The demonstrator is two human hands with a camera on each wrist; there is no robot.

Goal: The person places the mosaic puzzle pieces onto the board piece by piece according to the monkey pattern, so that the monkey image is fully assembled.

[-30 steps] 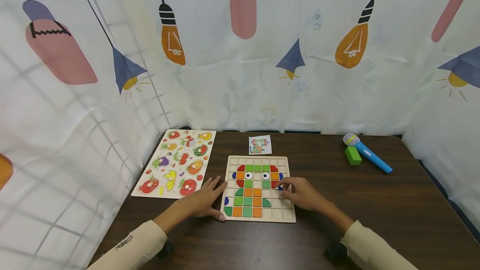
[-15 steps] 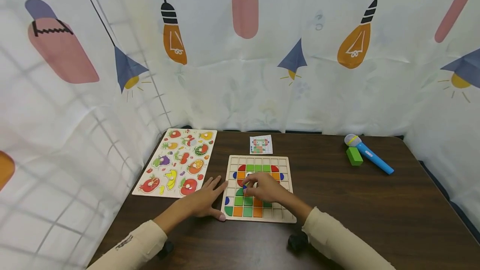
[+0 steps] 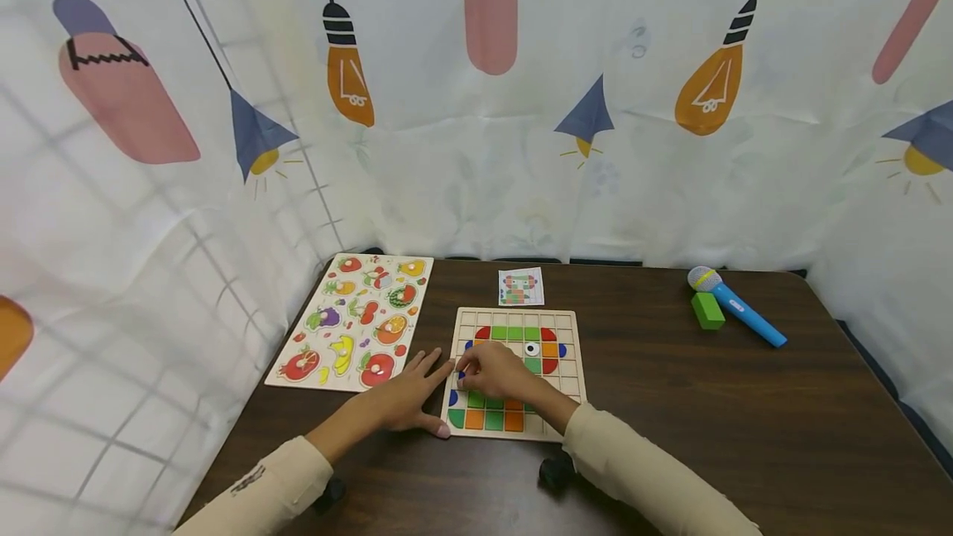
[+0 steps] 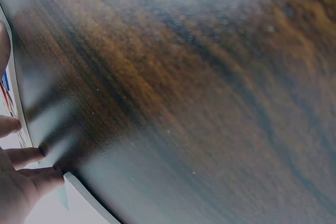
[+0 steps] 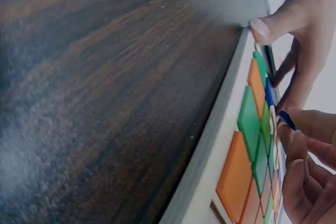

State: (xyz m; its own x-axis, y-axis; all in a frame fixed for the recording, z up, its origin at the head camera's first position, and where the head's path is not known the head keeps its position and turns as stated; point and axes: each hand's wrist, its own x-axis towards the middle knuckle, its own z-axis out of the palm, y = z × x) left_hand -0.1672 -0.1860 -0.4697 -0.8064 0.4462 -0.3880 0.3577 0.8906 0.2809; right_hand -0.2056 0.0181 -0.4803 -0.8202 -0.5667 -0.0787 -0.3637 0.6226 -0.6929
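Observation:
A square wooden grid board [image 3: 569, 372] lies on the dark table, with green, orange, red and blue tiles set in its cells. My right hand [image 3: 497, 372] is over the left part of the board, covering some tiles. In the right wrist view its thumb and finger pinch a small blue tile [image 5: 286, 120], close over the board's surface. My left hand [image 3: 411, 398] lies beside the board with fingers spread, thumb at the near left corner and fingertips at the left edge. A small pattern card [image 3: 521, 286] lies just behind the board.
To the left is a fruit puzzle board [image 3: 350, 329], close to the left fingers. A blue toy microphone [image 3: 744, 313] and a green block [image 3: 707, 310] lie at the back right. A printed curtain [image 3: 476, 172] hangs behind the table.
My right hand has carried the blue tile from the right side of the board across to the left side, near the left fingers. My left hand has stayed in place.

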